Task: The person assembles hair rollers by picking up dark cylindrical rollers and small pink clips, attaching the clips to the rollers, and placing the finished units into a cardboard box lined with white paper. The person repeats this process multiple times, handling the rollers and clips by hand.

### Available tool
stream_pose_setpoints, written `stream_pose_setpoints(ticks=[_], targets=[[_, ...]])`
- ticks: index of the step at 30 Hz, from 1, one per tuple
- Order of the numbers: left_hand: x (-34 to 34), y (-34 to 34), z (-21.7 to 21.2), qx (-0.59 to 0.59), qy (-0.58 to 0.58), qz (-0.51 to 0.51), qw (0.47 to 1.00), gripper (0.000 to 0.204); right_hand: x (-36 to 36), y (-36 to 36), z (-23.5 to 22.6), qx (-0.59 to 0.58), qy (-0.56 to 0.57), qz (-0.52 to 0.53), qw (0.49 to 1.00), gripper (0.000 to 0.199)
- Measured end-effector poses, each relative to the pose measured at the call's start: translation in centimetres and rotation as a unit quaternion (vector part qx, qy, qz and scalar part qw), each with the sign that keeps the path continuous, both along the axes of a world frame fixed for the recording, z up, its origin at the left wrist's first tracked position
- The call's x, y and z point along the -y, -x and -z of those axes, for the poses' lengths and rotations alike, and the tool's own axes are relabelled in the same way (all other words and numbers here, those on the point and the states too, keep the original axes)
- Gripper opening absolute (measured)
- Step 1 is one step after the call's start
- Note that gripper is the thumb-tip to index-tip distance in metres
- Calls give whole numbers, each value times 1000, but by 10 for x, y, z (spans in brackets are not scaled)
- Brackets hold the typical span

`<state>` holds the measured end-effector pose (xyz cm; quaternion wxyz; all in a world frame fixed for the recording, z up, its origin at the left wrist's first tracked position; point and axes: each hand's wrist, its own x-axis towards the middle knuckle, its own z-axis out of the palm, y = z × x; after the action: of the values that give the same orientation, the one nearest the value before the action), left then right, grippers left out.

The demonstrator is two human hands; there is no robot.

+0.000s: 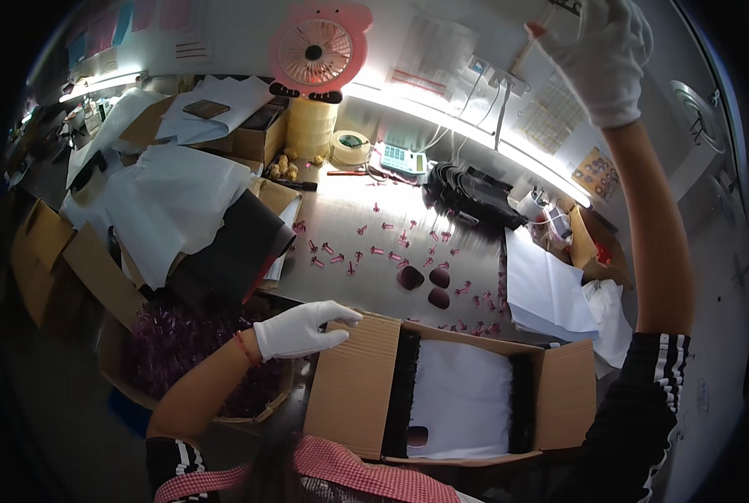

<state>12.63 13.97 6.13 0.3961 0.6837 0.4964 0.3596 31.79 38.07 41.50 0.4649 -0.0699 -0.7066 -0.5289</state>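
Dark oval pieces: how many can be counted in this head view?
4: three dark oval pieces clustered on the steel table, one on white paper inside the open cardboard box; more may be hidden.

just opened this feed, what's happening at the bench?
A person in white gloves is working at a cluttered bench. The left hand rests on the left flap of an open cardboard box lined with white paper. The right hand is raised high toward the wall, holding a thin stick-like item; what it is, I can't tell. Small pink parts lie scattered on the metal tabletop.
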Motion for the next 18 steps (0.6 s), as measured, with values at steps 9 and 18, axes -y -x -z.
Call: stream_pose_setpoints(ticks=[9,18], targets=[[-129,-60,31,-238,-50,-2,970,48,-23,-132,346,262,713,258,597,50],[-236,-97,54,-459,-59,74,883,65,-16,-135,428,221,612,223,725,27]])
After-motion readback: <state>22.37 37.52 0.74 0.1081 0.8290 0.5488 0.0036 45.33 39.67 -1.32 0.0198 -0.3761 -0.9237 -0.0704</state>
